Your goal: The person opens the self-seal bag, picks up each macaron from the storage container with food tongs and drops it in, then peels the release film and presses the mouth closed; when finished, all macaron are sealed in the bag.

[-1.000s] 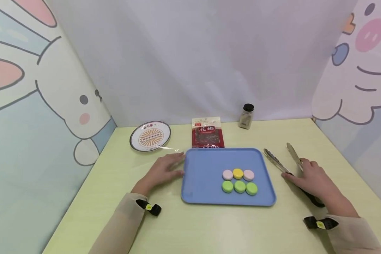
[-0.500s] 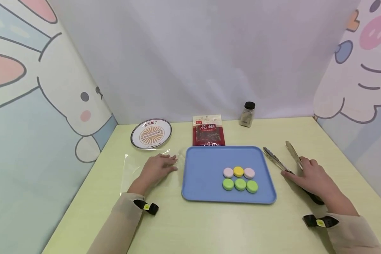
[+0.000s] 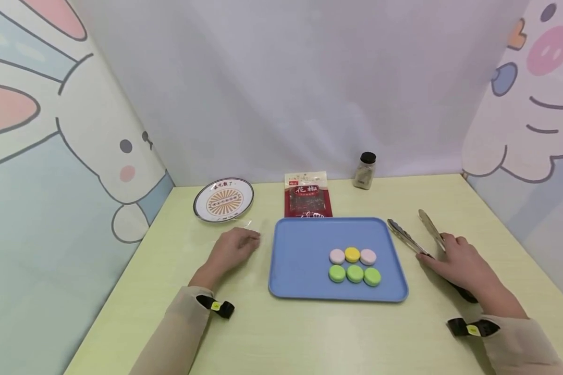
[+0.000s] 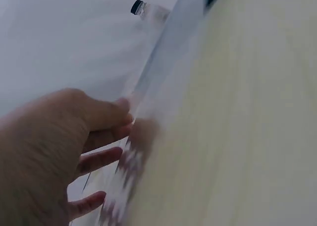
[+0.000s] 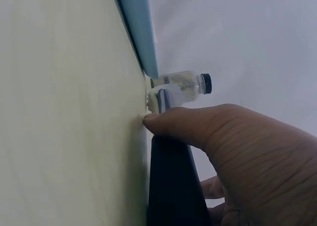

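Note:
In the head view my left hand [image 3: 232, 251] is just left of the blue tray [image 3: 305, 291], apart from it. Its thumb and index finger pinch the edge of a clear plastic sheet [image 4: 171, 57], and the other fingers are spread. Most of the sheet is too see-through to make out from above. My right hand [image 3: 464, 263] holds metal tongs [image 3: 405, 237] with black handles, low over the table to the right of the tray. The tongs' two arms stand spread. On the tray lie two pink macarons [image 3: 337, 256], one yellow macaron [image 3: 352, 254] and three green macarons [image 3: 355, 274].
A round patterned plate [image 3: 223, 200] lies at the back left. Behind the tray is a red packet [image 3: 307, 195] with Chinese print. A small jar [image 3: 364, 172] with a black lid stands near the back wall. Printed walls border the table [image 3: 328, 338].
My left hand has moved left, off the tray's edge, with the plastic sheet. The sheet showed upright around it half a second ago and is fainter now. The right hand with the tongs has hardly moved.

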`<state>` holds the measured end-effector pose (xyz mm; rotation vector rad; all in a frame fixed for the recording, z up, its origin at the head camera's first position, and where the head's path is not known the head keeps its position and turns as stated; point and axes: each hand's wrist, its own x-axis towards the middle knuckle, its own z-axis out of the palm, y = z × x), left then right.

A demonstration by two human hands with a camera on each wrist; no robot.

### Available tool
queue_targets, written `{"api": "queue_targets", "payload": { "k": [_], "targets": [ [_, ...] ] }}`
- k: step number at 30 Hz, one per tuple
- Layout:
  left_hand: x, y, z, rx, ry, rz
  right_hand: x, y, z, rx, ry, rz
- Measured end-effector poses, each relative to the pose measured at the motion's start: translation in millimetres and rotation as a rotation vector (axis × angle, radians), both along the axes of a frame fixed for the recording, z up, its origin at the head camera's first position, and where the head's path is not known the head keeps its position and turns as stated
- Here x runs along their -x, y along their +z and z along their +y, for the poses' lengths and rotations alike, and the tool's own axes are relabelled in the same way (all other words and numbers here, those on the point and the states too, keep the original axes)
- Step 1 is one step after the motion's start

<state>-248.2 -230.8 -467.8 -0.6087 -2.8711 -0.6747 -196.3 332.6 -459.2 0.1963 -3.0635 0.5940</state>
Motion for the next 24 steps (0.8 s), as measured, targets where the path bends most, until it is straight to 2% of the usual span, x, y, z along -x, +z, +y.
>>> {"api": "queue_targets", "payload": {
  "k": [3, 6, 9, 12, 15, 19, 21, 24],
  "targets": [
    [0.5, -0.7, -3.8, 0.05, -0.08, -0.046, 0.8, 1.8, -1, 0.021, -0.004, 0.018],
    [1.8, -2.2, -5.9, 0.074, -0.101, -0.023, 2.0, 3.2, -3, 0.051, -0.022, 0.03],
    [2.3, -3.2, -6.3, -0.01, -0.037, -0.012, 1.9, 3.0, -4, 0.066, -0.038, 0.011],
    [0.7, -0.6, -6.9, -0.127, 0.039, -0.033, 1.0, 2.2, -5, 0.06, -0.036, -0.008],
    [-0.2, 3.7, -8.3, -0.204, 0.065, -0.026, 0.6, 2.4, -5, 0.049, -0.031, 0.004],
    [2.4, 9.0, -8.2, -0.203, 0.081, 0.011, -0.1, 3.3, -5, 0.06, -0.032, 0.042],
    [3.5, 11.6, -7.3, -0.206, 0.107, 0.02, -0.5, 3.5, -7, 0.088, -0.03, 0.085],
    [3.2, 16.6, -5.2, -0.199, 0.084, 0.073, -0.1, 3.1, -13, 0.137, -0.017, 0.186]
  ]
}}
